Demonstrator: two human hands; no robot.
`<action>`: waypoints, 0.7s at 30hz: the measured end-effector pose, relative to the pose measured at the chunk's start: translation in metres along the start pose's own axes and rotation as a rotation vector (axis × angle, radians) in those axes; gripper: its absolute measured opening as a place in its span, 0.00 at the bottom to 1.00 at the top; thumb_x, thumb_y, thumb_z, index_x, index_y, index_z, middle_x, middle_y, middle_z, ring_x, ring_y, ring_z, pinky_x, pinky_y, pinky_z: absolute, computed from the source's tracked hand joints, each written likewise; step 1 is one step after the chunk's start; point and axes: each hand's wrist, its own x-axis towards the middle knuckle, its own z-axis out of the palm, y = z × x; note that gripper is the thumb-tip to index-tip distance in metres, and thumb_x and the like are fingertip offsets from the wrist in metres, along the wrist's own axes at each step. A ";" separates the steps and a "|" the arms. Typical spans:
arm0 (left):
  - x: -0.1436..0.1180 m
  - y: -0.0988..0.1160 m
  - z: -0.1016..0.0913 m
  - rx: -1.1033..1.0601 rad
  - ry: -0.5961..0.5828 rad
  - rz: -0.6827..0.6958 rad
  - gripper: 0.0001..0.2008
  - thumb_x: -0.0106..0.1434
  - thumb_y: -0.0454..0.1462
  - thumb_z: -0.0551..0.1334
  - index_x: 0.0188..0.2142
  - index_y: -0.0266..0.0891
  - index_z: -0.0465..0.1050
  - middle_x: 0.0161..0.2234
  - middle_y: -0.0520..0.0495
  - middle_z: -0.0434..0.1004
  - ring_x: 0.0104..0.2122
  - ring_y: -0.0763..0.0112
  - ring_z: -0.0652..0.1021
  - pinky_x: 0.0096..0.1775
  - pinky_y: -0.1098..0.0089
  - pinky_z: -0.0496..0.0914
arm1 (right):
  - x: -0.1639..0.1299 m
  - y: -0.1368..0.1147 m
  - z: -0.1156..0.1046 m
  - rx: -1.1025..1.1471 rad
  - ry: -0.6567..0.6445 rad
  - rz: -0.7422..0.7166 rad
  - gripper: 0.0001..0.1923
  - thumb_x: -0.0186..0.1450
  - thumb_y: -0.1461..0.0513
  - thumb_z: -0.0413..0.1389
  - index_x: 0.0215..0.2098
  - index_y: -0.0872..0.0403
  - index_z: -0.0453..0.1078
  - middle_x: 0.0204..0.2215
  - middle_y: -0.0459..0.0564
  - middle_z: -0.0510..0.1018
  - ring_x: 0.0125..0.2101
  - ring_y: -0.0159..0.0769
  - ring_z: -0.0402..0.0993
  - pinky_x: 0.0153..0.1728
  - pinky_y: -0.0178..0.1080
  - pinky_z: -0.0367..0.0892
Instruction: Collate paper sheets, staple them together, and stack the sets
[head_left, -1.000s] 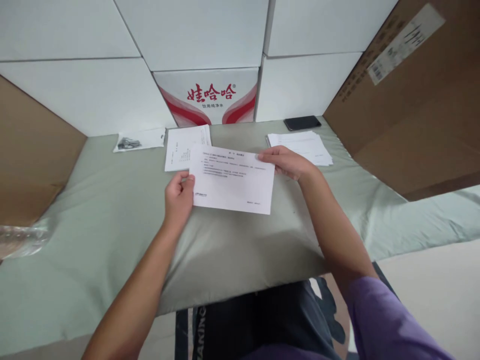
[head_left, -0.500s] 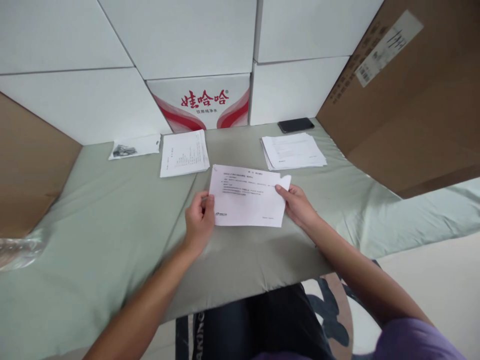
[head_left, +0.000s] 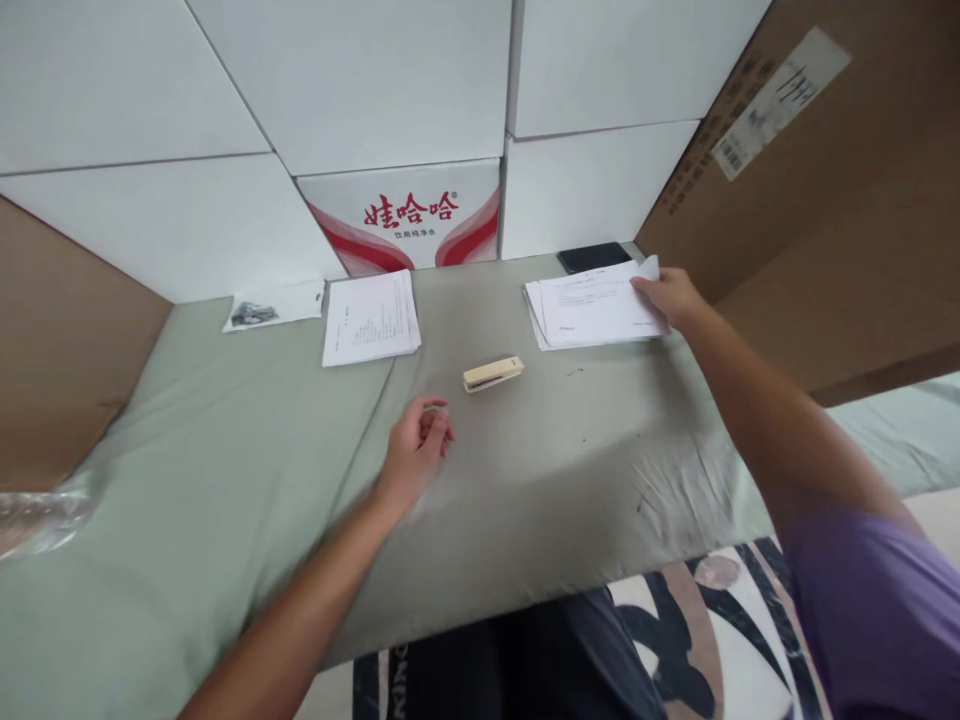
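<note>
2 hands (head_left: 416, 440) are over the green cloth (head_left: 225, 480), and only your right hand (head_left: 671, 295) has anything in it. It lies on the right-hand paper stack (head_left: 592, 310), which sits to the right of the stapler (head_left: 493, 373) and just in front of the black phone (head_left: 594, 256). Your fingertips pinch the top sheet at its far right corner, and that corner curls up off the pile.

Judge those sheets as very light, thin and floppy: 1 sheet will bend under its own weight and slide easily on the sheet below it. Take it at a corner or along an edge, thumb under and fingers over, and press lightly, since a hard pinch would likely crease it. The pile is slightly fanned, so its lower sheets may drag along.

Your right arm reaches forward and out, nearly straight, with the wrist low over the near right corner of that stack. Your left hand lies near and to the left of the stapler, not touching it, with the fingers loosely curled toward the thumb and nothing between them; it is a little blurred.

Left of the stapler, farther back, lies 1 more set of printed pages (head_left: 371, 318), and beyond that a small plastic bag (head_left: 274, 304) with dark parts inside.
</note>
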 end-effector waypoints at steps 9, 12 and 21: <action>0.002 0.000 0.000 0.040 -0.026 -0.010 0.12 0.68 0.46 0.59 0.43 0.41 0.68 0.24 0.55 0.69 0.20 0.75 0.69 0.25 0.73 0.64 | 0.009 0.000 0.020 -0.302 -0.156 -0.126 0.14 0.67 0.61 0.55 0.40 0.67 0.76 0.35 0.59 0.78 0.27 0.26 0.60 0.35 0.39 0.58; 0.002 -0.001 0.000 0.043 -0.034 -0.016 0.12 0.68 0.46 0.59 0.43 0.42 0.68 0.24 0.55 0.69 0.21 0.75 0.68 0.24 0.73 0.63 | 0.014 0.005 0.023 -0.359 -0.158 -0.158 0.15 0.69 0.61 0.55 0.42 0.67 0.77 0.36 0.61 0.79 0.28 0.27 0.61 0.36 0.40 0.58; 0.004 -0.004 -0.001 0.112 -0.022 0.022 0.10 0.68 0.45 0.58 0.42 0.42 0.69 0.23 0.56 0.68 0.22 0.74 0.69 0.27 0.72 0.63 | 0.015 0.023 0.035 -0.519 -0.045 -0.087 0.42 0.62 0.52 0.65 0.66 0.64 0.61 0.60 0.75 0.62 0.57 0.46 0.62 0.52 0.46 0.55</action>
